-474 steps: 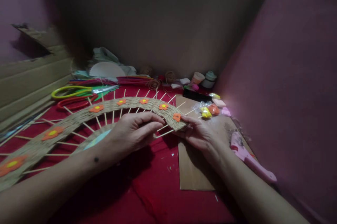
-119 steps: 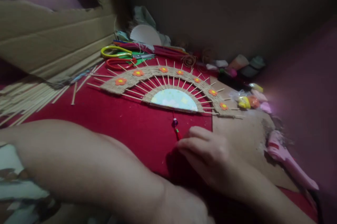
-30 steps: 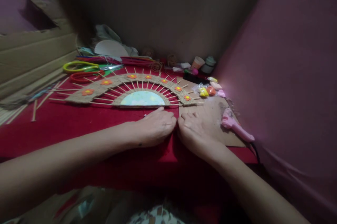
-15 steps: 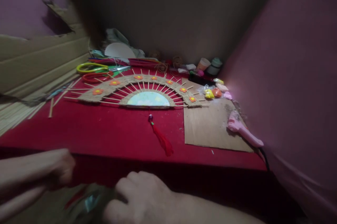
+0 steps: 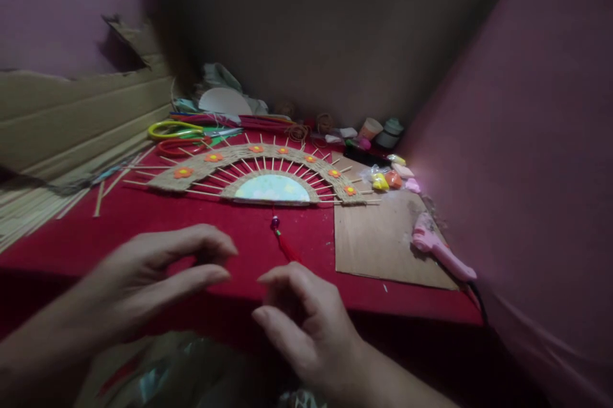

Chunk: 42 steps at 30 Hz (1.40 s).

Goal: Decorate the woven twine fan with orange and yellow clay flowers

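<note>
On the red-covered table (image 5: 158, 235) lies a fan-shaped craft piece with thin sticks, a woven twine band (image 5: 230, 154) dotted with orange flowers, and a pale blue half-circle (image 5: 274, 189) at its base. A red tassel (image 5: 288, 247) with a purple bead (image 5: 274, 223) hangs toward the front edge, its lower end hidden behind my right hand. My left hand (image 5: 167, 267) hovers over the front of the table, thumb and fingers apart, holding nothing. Nearest the tassel is my right hand (image 5: 306, 318), curved with a gap between thumb and fingers, nothing in it.
Yellow-handled scissors (image 5: 177, 129) and red-handled scissors (image 5: 184, 146) lie at the back left. A pink glue gun (image 5: 440, 247) rests at the right on a brown board (image 5: 383, 242), near small bags of coloured clay (image 5: 385, 179). Loose sticks (image 5: 43, 204) line the left.
Both hands have risen from below the table's front edge and come closer together, their fingers now parted. The view has shifted slightly; the fan-shaped piece lies as before.
</note>
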### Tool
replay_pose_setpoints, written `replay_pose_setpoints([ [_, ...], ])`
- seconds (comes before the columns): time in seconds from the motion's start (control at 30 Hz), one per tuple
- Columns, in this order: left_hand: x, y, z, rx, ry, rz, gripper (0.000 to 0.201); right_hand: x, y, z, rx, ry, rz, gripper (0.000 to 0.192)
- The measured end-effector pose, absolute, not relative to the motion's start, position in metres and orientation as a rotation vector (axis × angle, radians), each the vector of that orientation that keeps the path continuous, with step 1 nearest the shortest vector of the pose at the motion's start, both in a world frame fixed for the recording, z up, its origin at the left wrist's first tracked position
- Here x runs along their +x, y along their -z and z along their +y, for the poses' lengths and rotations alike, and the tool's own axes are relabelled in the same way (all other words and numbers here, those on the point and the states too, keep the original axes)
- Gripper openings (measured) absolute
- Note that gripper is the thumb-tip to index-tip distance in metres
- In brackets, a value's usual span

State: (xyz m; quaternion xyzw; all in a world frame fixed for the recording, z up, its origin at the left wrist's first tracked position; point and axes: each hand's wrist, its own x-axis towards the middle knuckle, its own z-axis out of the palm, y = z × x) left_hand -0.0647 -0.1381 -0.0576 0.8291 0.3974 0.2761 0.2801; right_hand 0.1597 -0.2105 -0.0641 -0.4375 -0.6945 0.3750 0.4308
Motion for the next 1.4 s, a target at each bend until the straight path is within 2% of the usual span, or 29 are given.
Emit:
replay_pose_setpoints([
  [0.07,-0.032,0.041,-0.141,2.098,-0.652,0.961,0.013,0.160,0.055,-0.209,-1.048,-1.098,-1.550,0.014],
  [0.17,-0.014,0.036,-0.145,2.089,-0.557,0.806,0.014,0.159,0.054,-0.206,-1.007,-1.084,-1.427,0.007],
  [0.47,-0.007,0.024,-0.120,2.253,-0.671,0.754,0.012,0.159,0.041,-0.175,-0.920,-1.381,-1.002,0.019],
  [0.6,-0.001,0.011,-0.101,2.224,-0.687,0.748,0.015,0.159,0.028,-0.153,-0.829,-1.348,-1.080,0.016],
  [0.77,0.000,-0.004,-0.058,1.765,-0.472,0.676,0.014,0.166,0.014,-0.122,-0.679,-1.418,-1.277,0.018],
  [0.87,-0.006,0.000,-0.027,1.613,-0.526,0.759,0.018,0.174,0.023,-0.102,-0.726,-1.343,-1.322,0.019],
  [1.0,-0.010,0.013,-0.008,1.721,-0.556,0.833,0.039,0.185,0.053,-0.086,-1.034,-1.041,-1.507,0.016],
  [1.2,0.004,0.032,-0.028,1.891,-0.472,0.747,0.029,0.192,0.074,-0.090,-1.121,-0.690,-1.762,0.010],
  [1.4,0.008,0.052,-0.043,1.828,-0.453,0.609,0.024,0.194,0.075,-0.093,-1.103,-0.708,-1.868,0.009],
])
